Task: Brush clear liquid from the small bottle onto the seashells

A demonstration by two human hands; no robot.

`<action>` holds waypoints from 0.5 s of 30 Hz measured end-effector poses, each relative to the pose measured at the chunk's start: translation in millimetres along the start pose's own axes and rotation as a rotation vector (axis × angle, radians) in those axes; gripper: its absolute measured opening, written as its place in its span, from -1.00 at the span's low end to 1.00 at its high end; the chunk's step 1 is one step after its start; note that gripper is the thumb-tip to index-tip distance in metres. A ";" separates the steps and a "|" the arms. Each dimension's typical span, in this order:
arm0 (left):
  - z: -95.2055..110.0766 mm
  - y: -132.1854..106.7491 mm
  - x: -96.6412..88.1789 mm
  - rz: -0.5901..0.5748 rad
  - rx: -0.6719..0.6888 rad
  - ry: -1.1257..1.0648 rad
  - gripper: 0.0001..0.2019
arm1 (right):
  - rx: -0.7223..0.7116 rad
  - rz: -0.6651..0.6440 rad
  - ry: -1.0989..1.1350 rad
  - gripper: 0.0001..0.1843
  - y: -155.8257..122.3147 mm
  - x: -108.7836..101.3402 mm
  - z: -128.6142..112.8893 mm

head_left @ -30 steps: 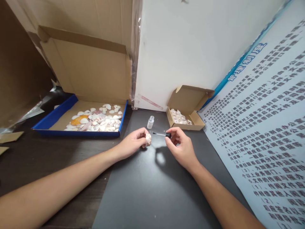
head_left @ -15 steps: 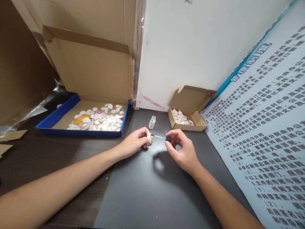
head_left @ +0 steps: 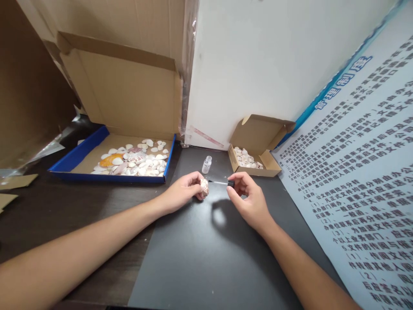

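Between its thumb and fingers my left hand (head_left: 185,190) grips a small whitish-brown seashell (head_left: 204,188), held above the grey mat. My right hand (head_left: 248,197) pinches the black cap of a bottle brush applicator (head_left: 230,183). Its thin clear stem points left, and the dark brush tip is close to the shell's upper right; whether they touch I cannot tell. Just behind the shell stands a small uncapped glass bottle (head_left: 207,165), upright, with a pale label or content.
At the left, a blue-edged cardboard box (head_left: 106,178) with its lid up contains many seashells (head_left: 138,160), one orange. A smaller open carton (head_left: 267,170) at the back right contains white shells (head_left: 247,158). A printed board (head_left: 361,172) borders the right side of the grey mat (head_left: 193,262).
My right hand has shifted slightly right with the applicator. The shell in my left hand is turned a little and shows more of its surface.
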State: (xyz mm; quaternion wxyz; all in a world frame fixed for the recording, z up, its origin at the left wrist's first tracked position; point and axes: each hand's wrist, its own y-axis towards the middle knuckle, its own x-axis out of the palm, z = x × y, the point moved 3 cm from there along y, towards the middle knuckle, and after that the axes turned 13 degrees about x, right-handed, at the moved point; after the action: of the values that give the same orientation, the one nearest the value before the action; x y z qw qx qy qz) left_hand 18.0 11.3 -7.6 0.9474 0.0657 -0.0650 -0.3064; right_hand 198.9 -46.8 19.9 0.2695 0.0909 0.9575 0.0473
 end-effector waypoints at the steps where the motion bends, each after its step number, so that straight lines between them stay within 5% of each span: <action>1: 0.2 0.0 0.0 0.001 -0.003 -0.003 -0.93 | -0.010 -0.014 0.027 -0.84 -0.3 0.0 -0.4; 15: -2.1 0.7 -1.0 -0.003 0.012 -0.014 -0.93 | -0.049 -0.091 0.025 -0.84 -1.4 2.2 -1.7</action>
State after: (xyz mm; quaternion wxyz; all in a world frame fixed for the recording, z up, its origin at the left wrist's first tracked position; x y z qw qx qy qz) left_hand 18.0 12.7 -9.6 0.9461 0.0693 -0.0732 -0.3078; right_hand 195.9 -47.8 20.1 0.2613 0.0403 0.9626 0.0594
